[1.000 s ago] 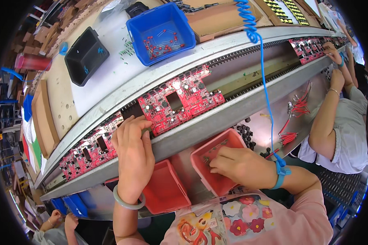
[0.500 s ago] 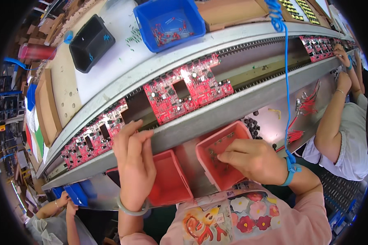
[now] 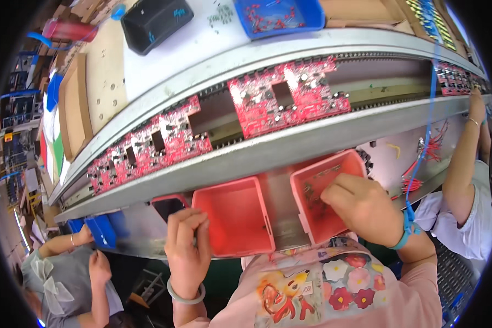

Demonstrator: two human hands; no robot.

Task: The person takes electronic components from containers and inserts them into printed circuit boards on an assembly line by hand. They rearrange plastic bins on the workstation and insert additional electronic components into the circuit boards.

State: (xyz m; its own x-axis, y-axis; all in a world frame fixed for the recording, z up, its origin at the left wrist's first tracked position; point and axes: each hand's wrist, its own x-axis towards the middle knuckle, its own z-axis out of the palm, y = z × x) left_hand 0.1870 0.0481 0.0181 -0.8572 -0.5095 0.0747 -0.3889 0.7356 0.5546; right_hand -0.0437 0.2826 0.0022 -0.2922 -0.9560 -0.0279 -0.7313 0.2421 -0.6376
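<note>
My right hand reaches into the right-hand red bin, thumb and fingertips pinched together over small dark parts. What sits in that pinch, if anything, is too small to make out. My left hand hangs in front of the middle red bin, fingers curled toward the thumb; its fingertips hide whatever might be between them. Ahead, a red circuit board with mounted components rests between the conveyor rails. Farther left along the line lies another populated red board.
The metal conveyor rail runs between my hands and the boards. Behind stand a blue bin of red-tipped parts and a black bin. A blue cord reaches my right wrist strap. Co-workers' hands show at left and right.
My left hand has drawn back from the rail toward me, its fingers more curled. My right hand stays in the bin. Boards and bins appear shifted in the picture as the view turned.
</note>
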